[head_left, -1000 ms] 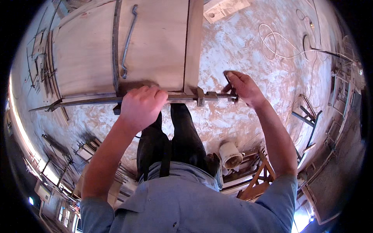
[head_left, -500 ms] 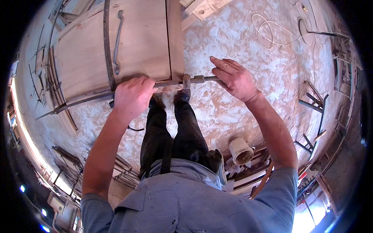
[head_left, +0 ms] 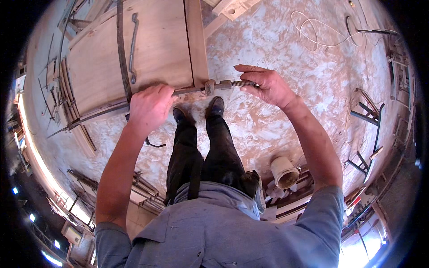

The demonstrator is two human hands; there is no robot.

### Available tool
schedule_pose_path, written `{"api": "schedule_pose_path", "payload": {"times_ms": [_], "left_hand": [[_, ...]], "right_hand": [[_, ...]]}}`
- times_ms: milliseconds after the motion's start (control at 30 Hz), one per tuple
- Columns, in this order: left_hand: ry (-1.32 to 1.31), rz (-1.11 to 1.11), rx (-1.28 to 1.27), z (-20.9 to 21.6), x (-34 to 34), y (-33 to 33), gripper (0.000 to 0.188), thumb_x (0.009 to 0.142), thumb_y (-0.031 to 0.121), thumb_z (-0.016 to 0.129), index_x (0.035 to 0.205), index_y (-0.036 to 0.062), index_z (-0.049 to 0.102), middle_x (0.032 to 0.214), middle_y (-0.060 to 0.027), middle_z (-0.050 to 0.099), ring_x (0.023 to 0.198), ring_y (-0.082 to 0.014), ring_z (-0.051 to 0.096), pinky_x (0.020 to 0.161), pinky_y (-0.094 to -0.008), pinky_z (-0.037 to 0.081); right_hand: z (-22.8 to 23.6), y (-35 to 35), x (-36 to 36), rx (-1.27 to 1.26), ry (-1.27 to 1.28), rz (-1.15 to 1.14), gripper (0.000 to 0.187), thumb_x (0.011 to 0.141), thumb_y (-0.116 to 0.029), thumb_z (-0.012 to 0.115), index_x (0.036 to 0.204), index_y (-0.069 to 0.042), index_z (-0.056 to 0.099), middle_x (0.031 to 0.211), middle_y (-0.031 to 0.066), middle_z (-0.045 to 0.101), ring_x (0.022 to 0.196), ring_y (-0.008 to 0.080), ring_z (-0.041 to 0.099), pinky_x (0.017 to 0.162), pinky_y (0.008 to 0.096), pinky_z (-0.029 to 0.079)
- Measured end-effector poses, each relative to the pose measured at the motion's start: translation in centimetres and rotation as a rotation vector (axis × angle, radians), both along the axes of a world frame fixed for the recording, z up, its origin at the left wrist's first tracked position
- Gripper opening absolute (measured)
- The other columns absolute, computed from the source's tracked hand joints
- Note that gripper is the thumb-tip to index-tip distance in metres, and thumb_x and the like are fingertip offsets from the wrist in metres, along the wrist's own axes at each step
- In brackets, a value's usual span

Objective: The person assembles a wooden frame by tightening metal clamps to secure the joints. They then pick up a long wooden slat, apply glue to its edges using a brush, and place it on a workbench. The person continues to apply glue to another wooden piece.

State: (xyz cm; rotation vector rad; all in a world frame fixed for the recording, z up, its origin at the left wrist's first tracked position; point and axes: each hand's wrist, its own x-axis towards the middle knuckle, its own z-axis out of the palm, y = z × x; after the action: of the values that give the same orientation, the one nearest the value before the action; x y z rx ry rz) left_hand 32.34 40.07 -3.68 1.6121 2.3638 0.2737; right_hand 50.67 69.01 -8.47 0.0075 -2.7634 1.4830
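A long metal bar clamp [head_left: 103,110] runs along the near edge of a framed wooden panel [head_left: 156,49]. My left hand [head_left: 151,107] is closed over the clamp's bar at that edge. At the clamp's threaded end, right of the panel's corner, my right hand [head_left: 272,87] has its thumb and curled fingers around the end of the screw [head_left: 241,83]. Its index finger reaches out above the thread. The clamp's jaw [head_left: 210,87] sits against the panel's wooden side rail. An offset double-ended wrench [head_left: 133,49] lies on the panel, beside a dark metal bar [head_left: 121,49] crossing it.
On the stained floor, a white bucket [head_left: 283,172] stands at my lower right. A pale cable [head_left: 308,33] loops at the far right, with black metal frames [head_left: 368,117] nearer. Wooden strips [head_left: 71,96] lie left of the panel, and more bars [head_left: 145,190] lie behind my left arm.
My right hand has gone from outstretched fingers to curling around the screw's end. The view has shifted slightly, and my left hand stays on the bar.
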Motion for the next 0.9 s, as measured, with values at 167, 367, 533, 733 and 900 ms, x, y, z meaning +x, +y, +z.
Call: {"api": "schedule_pose_path", "payload": {"times_ms": [167, 367, 533, 733, 900], "left_hand": [[0.034, -0.006, 0.063, 0.3, 0.2, 0.3, 0.015, 0.082, 0.019, 0.065, 0.087, 0.0078, 0.056, 0.078, -0.0076, 0.059, 0.075, -0.0284, 0.062, 0.061, -0.0416, 0.05], [0.002, 0.001, -0.022, 0.3, 0.0, 0.1, 0.019, 0.083, 0.016, 0.064, 0.096, 0.0053, 0.055, 0.087, -0.0123, 0.062, 0.083, -0.0326, 0.063, 0.065, -0.044, 0.05], [0.039, 0.008, 0.028, 0.0, 0.2, 0.0, 0.017, 0.084, 0.02, 0.064, 0.091, 0.0072, 0.055, 0.083, -0.0096, 0.061, 0.08, -0.0302, 0.063, 0.064, -0.0425, 0.05], [0.061, 0.019, 0.009, 0.0, 0.5, 0.4, 0.017, 0.085, 0.024, 0.064, 0.088, 0.0087, 0.056, 0.083, -0.0076, 0.062, 0.081, -0.0287, 0.063, 0.064, -0.0427, 0.05], [0.07, 0.037, -0.069, -0.3, 0.7, 0.3, 0.018, 0.086, 0.026, 0.062, 0.087, 0.0096, 0.056, 0.084, -0.0074, 0.063, 0.082, -0.0288, 0.064, 0.065, -0.0437, 0.051]], "right_hand": [[-0.4, -0.1, 0.1, -0.228, -0.212, -0.091, 0.026, 0.085, -0.025, 0.071, 0.094, 0.0, 0.068, 0.104, 0.0136, 0.069, 0.092, 0.0229, 0.067, 0.081, 0.0316, 0.053], [-3.8, -2.8, 1.0, -0.446, -0.14, -0.394, 0.025, 0.089, -0.028, 0.068, 0.094, -0.003, 0.07, 0.084, 0.0097, 0.069, 0.077, 0.0122, 0.062, 0.073, 0.0276, 0.051], [-3.4, -4.9, 0.6, -0.369, -0.16, -0.601, 0.03, 0.095, -0.027, 0.057, 0.088, 0.0, 0.07, 0.08, 0.0053, 0.068, 0.082, 0.0123, 0.062, 0.077, 0.0275, 0.049], [-3.8, -5.1, 0.5, -0.5, -0.175, -0.685, 0.044, 0.096, -0.034, 0.054, 0.079, 0.003, 0.068, 0.07, 0.0084, 0.067, 0.069, 0.0126, 0.062, 0.07, 0.0278, 0.05], [-1.4, -4.7, 0.1, -0.443, -0.39, -0.672, 0.049, 0.095, -0.038, 0.052, 0.075, 0.003, 0.068, 0.067, 0.0113, 0.067, 0.065, 0.0162, 0.063, 0.066, 0.0299, 0.051]]}}
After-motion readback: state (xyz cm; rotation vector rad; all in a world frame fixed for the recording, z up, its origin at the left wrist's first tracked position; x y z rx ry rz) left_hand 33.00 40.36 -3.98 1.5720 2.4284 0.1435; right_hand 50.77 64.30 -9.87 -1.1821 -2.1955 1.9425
